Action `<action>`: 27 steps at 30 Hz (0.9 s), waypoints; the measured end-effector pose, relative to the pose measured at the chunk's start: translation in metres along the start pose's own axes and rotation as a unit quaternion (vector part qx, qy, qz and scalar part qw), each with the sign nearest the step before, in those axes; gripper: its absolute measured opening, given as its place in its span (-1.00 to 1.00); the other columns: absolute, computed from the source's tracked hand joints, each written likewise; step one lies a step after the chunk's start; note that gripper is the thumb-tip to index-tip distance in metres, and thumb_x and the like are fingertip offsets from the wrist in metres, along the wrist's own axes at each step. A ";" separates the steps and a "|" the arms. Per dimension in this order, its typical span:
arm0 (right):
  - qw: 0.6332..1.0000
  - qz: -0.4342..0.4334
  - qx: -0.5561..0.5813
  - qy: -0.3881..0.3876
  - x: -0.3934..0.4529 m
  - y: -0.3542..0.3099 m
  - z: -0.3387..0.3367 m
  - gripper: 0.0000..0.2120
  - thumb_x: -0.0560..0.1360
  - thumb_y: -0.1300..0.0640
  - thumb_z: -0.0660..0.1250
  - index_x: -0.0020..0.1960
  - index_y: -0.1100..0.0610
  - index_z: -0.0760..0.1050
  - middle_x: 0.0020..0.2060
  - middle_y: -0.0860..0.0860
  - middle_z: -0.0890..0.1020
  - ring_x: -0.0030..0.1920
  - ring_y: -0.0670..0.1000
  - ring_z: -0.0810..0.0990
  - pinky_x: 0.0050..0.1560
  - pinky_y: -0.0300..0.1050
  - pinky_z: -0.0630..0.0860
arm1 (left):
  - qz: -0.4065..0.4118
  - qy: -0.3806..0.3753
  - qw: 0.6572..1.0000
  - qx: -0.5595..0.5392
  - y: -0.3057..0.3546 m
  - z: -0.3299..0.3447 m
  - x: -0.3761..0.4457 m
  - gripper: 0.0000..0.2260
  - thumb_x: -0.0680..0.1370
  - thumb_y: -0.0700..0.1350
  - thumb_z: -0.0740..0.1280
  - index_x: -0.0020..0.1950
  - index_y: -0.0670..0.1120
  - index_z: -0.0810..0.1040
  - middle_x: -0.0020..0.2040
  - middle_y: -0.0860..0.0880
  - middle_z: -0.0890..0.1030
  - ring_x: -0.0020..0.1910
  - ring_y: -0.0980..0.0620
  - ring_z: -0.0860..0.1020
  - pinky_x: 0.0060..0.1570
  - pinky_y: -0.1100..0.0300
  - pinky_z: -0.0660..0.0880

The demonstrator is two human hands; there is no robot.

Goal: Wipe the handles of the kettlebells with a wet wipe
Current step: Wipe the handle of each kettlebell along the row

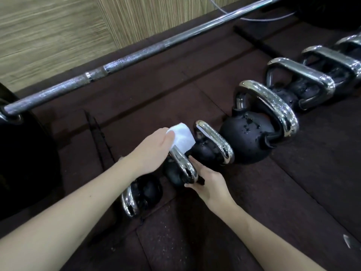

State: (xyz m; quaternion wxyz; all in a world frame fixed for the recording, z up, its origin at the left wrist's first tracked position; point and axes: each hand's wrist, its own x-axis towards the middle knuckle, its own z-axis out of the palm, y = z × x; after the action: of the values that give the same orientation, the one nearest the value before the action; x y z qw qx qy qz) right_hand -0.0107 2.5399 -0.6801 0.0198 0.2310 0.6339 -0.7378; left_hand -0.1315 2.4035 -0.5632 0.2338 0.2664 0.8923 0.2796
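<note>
A row of black kettlebells with chrome handles runs from the lower middle to the upper right on the dark floor. My left hand [154, 151] presses a folded white wet wipe [181, 138] onto the far end of the second kettlebell's handle [183, 165]. My right hand [207, 182] grips the near side of that same kettlebell, fingers against its handle base and body. The smallest kettlebell [140, 194] lies nearest me. Beyond the held one stand a third kettlebell [213, 145], a larger wet kettlebell [248, 137] and more behind.
A long steel barbell [136, 53] lies diagonally behind the row, with a black weight plate [23, 163] at the left. A wood-pattern wall [48, 36] stands at the back. Dark rubber floor mats [293, 192] stretch to the right.
</note>
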 end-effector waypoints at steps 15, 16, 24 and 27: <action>0.991 -0.076 -0.112 -0.006 -0.003 0.018 -0.011 -0.28 0.40 0.27 0.61 0.50 0.01 0.47 0.38 -0.24 0.51 0.37 -0.36 0.39 0.33 -0.52 0.34 | 0.039 0.019 0.999 0.000 0.001 -0.002 -0.003 -0.64 0.77 0.08 0.01 -0.10 -0.05 0.43 -0.13 0.05 0.47 -0.10 0.06 0.45 0.06 0.05 0.38; 0.986 -0.097 -0.135 -0.006 -0.001 0.014 -0.012 -0.27 0.40 0.27 0.61 0.50 -0.01 0.46 0.38 -0.26 0.49 0.38 -0.39 0.36 0.33 -0.55 0.30 | 0.017 0.018 1.000 -0.010 0.002 -0.001 -0.004 -0.61 0.75 0.12 0.00 -0.10 -0.08 0.42 -0.13 0.04 0.46 -0.11 0.04 0.45 0.04 0.01 0.39; 0.994 -0.092 -0.053 0.017 -0.025 0.005 -0.012 -0.77 0.62 0.19 0.26 0.12 0.28 0.64 -0.20 0.11 0.70 -0.22 0.01 0.71 -0.25 -0.16 0.62 | 0.276 -0.010 0.876 0.396 0.001 0.047 -0.056 -0.59 0.62 -0.01 0.14 0.45 -0.04 0.47 0.54 -0.06 0.42 0.65 -0.20 0.20 0.55 -0.32 0.18; 0.976 -0.136 -0.167 0.012 -0.024 0.015 -0.016 -0.84 0.65 0.27 0.26 0.01 0.20 0.62 -0.26 -0.04 0.68 -0.31 -0.13 0.63 -0.21 -0.29 0.56 | 0.243 -0.006 0.919 0.311 -0.004 0.031 -0.041 -0.57 0.69 0.04 0.08 0.51 -0.03 0.44 0.54 0.02 0.41 0.67 -0.07 0.14 0.63 -0.10 0.00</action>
State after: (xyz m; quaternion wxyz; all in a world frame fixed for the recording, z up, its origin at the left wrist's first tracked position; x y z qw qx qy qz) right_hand 0.0203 2.5455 -0.6866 -0.0500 0.1452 0.7739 -0.6144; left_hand -0.0843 2.3874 -0.5778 0.0695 0.5363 0.8404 0.0351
